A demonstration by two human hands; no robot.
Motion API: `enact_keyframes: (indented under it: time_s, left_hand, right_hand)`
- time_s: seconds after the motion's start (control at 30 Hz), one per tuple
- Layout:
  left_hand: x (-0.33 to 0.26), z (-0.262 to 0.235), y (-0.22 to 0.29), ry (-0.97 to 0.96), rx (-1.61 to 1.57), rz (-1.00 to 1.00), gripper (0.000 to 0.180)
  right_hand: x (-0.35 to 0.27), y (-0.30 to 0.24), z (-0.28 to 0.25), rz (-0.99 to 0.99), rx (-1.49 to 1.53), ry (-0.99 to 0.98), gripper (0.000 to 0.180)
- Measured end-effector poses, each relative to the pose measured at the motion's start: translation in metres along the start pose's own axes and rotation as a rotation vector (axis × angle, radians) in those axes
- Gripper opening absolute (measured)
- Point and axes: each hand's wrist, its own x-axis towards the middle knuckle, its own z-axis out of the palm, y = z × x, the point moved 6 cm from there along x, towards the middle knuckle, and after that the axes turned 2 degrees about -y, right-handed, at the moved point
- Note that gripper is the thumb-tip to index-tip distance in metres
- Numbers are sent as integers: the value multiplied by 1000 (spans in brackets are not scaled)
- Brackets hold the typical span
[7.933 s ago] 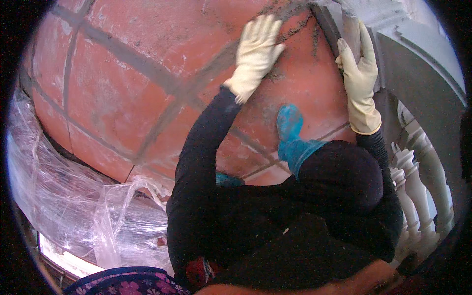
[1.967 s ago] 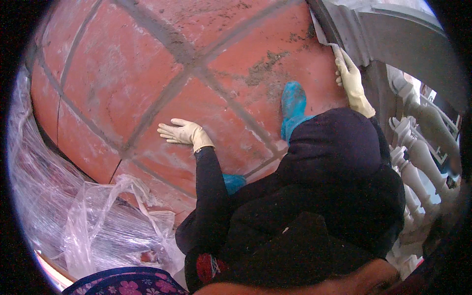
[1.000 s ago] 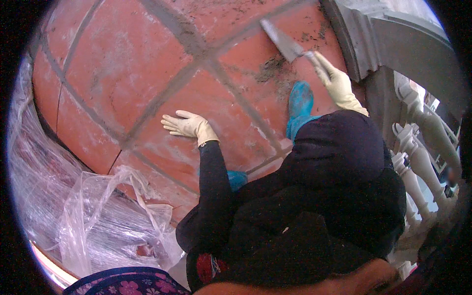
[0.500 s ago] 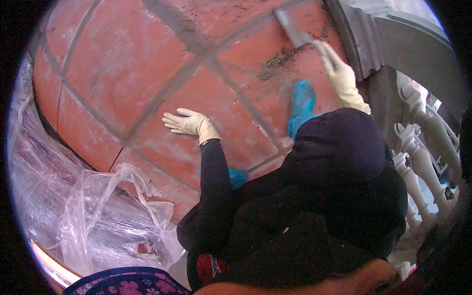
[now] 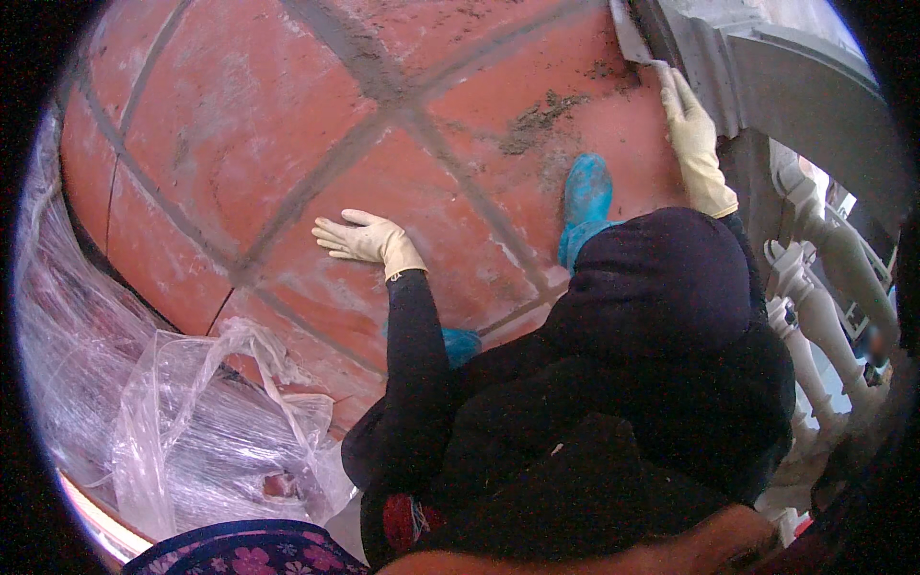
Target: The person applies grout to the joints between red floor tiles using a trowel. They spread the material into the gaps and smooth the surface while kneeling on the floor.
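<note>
Our left hand [image 5: 362, 240], gloved, lies flat with fingers spread on the red tile floor [image 5: 240, 115], bracing us. Our right hand [image 5: 692, 144] grips a scraper [image 5: 631, 34] by the grey wall base [image 5: 767, 86], near a dirt patch [image 5: 537, 120].

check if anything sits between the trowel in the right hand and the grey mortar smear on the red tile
Nothing visible does. The right hand holds the trowel at the tile's upper right edge, and bare red tile runs from its blade down to the mortar smear. The blue shoe cover lies below the smear, off that line.
</note>
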Motion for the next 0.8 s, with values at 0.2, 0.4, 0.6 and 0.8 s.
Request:
enact_keyframes:
  time_s: [0.2, 0.4, 0.6, 0.8]
  left_hand:
    - [-1, 1, -2, -8, -3, -7, 54]
    - [-1, -1, 1, -2, -20, 0, 54]
    - [-1, -2, 2, -21, -23, -2, 55]
    - [1, -3, 3, -26, -32, -12, 54]
  right_hand:
    - [-8, 9, 28, -61, -155, -346, 47]
    - [10, 12, 6, 71, 109, -16, 53]
    - [-2, -5, 15, -79, -58, -186, 51]
    - [-2, -16, -3, 58, 87, -2, 53]
